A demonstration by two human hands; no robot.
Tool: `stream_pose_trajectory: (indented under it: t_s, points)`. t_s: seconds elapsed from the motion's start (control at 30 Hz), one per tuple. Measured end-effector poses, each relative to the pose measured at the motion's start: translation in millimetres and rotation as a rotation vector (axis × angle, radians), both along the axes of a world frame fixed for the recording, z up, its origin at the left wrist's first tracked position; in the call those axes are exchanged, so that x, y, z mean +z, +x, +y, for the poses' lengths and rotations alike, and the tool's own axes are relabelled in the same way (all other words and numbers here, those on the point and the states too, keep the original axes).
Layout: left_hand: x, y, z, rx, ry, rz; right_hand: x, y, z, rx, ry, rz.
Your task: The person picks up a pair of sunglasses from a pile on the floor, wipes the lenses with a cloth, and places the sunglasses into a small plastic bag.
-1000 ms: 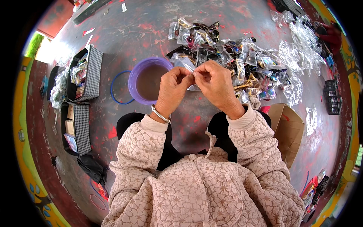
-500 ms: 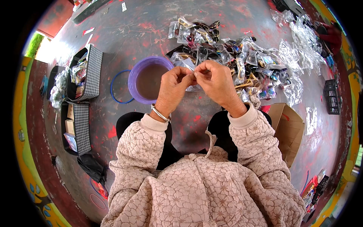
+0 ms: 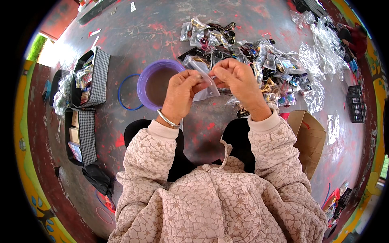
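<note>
A clear plastic bag (image 3: 208, 92) hangs between my two hands, just in front of a heap of bagged sunglasses (image 3: 259, 60). My left hand (image 3: 182, 91), with a bangle on its wrist, is closed on the bag's left side. The fingers of my right hand (image 3: 235, 81) are pinched near the bag's upper right edge; whether they grip the plastic is hard to make out. What the bag holds, if anything, cannot be told. Left of my left hand stands a purple tub (image 3: 142, 87), its inside brownish.
A blue hoop (image 3: 120, 91) lies left of the tub. Checked fabric bins (image 3: 101, 79) with packets and boxes stand farther left. Crumpled clear plastic (image 3: 324, 44) spreads at the far right, near a black crate (image 3: 355, 103). A cardboard box (image 3: 310, 141) is by my right arm.
My hands have moved slightly apart, the right one shifting rightward. The clear bag now shows more fully between them.
</note>
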State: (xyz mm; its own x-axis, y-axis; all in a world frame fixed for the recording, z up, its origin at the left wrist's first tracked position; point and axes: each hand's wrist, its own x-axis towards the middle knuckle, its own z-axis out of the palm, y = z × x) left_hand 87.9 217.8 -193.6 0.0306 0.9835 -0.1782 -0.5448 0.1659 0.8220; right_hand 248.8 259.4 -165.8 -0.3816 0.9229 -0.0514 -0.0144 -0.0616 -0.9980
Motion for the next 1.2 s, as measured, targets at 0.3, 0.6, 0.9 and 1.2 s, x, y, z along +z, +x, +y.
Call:
stream_pose_trajectory:
  t_s: [0.3,0.6,0.9,1.2]
  points:
    - [2,-7,0,0.031,-0.02,-0.283,13,2,-9,0.201,0.367,-0.196]
    - [4,0,-3,0.007,0.095,-0.047,1,-6,-12,0.044,0.674,-0.324]
    - [4,6,-3,-0.034,0.1,0.107,3,-8,-19,-0.139,0.525,-0.411]
    - [5,2,-6,-0.089,0.089,0.12,-1,-18,-10,-0.221,0.723,-0.372]
